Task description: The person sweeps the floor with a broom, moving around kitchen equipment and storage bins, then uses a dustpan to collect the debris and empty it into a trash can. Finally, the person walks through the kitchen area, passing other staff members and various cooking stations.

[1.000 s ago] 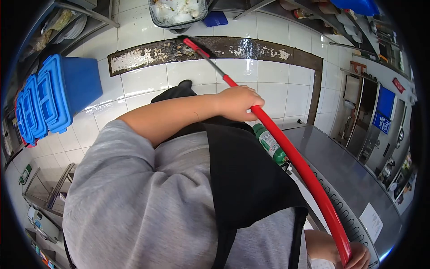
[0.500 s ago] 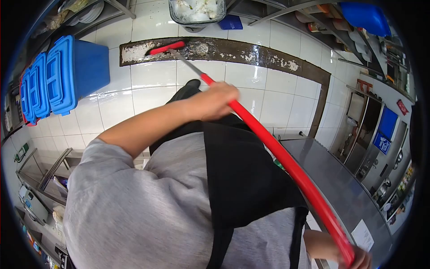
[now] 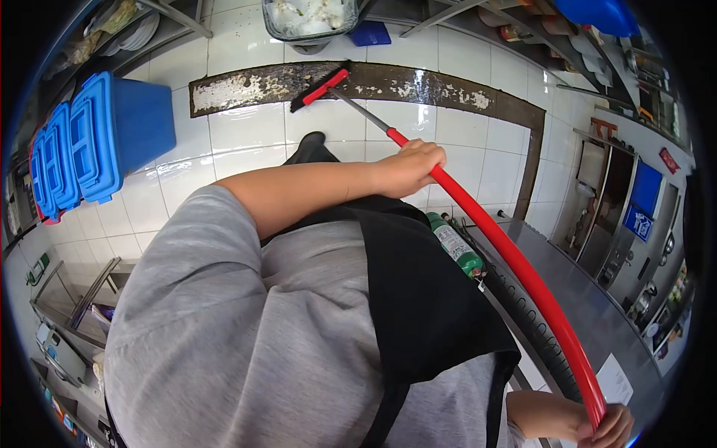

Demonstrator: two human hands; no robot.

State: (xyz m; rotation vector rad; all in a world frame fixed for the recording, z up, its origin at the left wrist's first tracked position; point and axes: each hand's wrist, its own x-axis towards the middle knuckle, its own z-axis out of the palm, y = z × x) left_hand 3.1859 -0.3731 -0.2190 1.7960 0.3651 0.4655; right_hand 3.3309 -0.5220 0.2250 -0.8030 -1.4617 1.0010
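The left hand (image 3: 418, 166) is closed around the red handle of a long-handled floor brush (image 3: 523, 270), just above its grey metal shaft section (image 3: 360, 111). The right hand (image 3: 609, 427) grips the upper end of the same handle, lower and to the right of the left hand, beside a white paper sheet (image 3: 614, 381) on the grey worktop (image 3: 582, 291). The handle runs diagonally between both hands. Forward and left of the left hand, the red brush head (image 3: 326, 86) with black bristles sits at an angle across the near edge of a dark, flaking floor strip (image 3: 381, 78), partly over the white floor tiles (image 3: 407, 119). Ahead of the brush head stand an open container (image 3: 299, 38) with white contents and a flat blue object (image 3: 370, 33). A dark shoe (image 3: 314, 139) is on the tiles, left of the left hand. Blue lidded bins (image 3: 93, 142) are well apart, farther left. Below and right of the left hand, a green cylinder (image 3: 455, 246) with a white label lies beside the worktop.
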